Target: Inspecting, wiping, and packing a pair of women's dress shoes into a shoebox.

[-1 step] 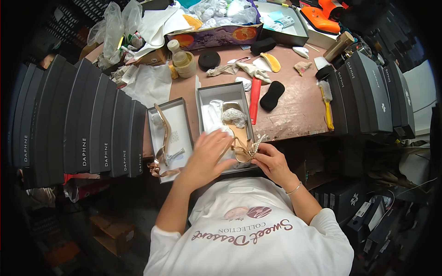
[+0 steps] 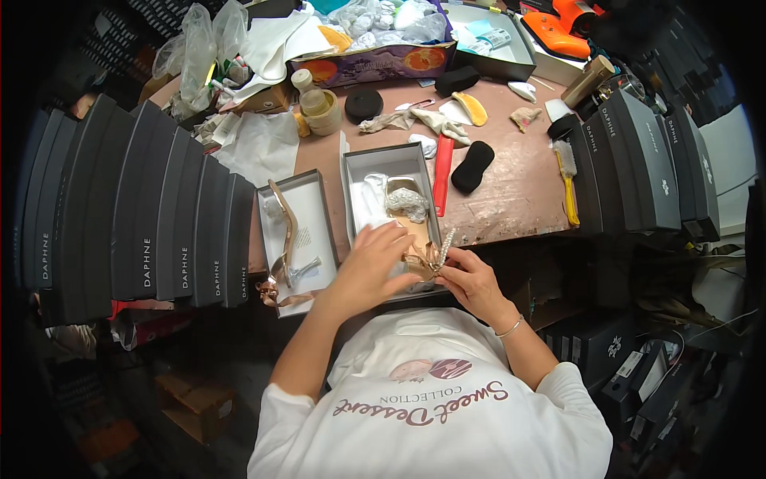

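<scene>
Strappy tan sandal (image 2: 415,239) is in the near end of the open shoebox (image 2: 383,163). Right hand (image 2: 472,281), at the box's near right corner, looks to be pinching it by its pearly strap (image 2: 445,247). Left hand (image 2: 373,262) hovers over the box, fingers loosely spread; can't tell if they touch anything. That strap pokes above the rim, so imo a careless push could bend it or pop pearls off.

Workshop: cluttered bench (image 2: 511,195), rows of shoeboxes (image 2: 137,203)
</scene>
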A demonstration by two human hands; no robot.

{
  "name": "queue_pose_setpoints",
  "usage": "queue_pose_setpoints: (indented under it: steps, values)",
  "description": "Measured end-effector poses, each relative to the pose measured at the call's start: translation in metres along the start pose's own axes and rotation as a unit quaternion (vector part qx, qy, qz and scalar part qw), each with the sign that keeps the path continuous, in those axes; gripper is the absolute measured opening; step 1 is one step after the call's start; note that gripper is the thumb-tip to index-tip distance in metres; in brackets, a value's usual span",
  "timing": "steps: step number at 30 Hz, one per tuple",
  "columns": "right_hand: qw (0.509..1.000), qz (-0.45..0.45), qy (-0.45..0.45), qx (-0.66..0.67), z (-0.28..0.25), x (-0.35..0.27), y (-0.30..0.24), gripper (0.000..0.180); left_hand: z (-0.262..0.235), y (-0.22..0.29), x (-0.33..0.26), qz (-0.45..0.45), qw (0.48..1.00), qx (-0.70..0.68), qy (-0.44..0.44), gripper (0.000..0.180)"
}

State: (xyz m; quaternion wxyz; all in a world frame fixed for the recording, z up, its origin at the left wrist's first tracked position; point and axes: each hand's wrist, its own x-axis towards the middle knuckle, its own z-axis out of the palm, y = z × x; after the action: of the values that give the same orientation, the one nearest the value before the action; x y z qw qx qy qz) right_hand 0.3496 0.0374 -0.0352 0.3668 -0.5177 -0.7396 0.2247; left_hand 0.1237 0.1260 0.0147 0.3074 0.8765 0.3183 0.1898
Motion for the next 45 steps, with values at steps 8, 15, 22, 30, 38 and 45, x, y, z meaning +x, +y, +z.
queue_pose_setpoints:
  steps: [8,15,22,30,38,45]
  values:
    - [0.973,0.132,0.003,0.189,-0.004,0.006,0.018,0.021,0.039,-0.015,0.027,-0.106,0.96,-0.228,-0.127,0.03]
    - [0.954,0.205,0.026,0.219,0.006,0.029,0.012,0.014,0.057,-0.015,0.013,-0.219,0.882,-0.411,-0.066,0.028]
    - [0.985,0.101,0.113,0.084,-0.004,0.055,0.025,0.01,0.055,-0.017,0.01,-0.245,0.874,-0.404,-0.114,0.022]
    - [0.958,0.161,-0.007,0.238,-0.001,0.086,0.022,0.017,0.052,-0.023,0.009,-0.201,0.849,-0.474,-0.119,0.023]
    - [0.965,0.117,-0.1,0.211,-0.016,0.034,0.021,0.02,0.051,-0.019,0.008,-0.242,0.804,-0.537,-0.081,0.025]
    - [0.991,0.099,-0.09,0.011,-0.028,0.027,-0.012,0.017,0.068,-0.019,0.007,-0.244,0.824,-0.51,-0.035,0.024]
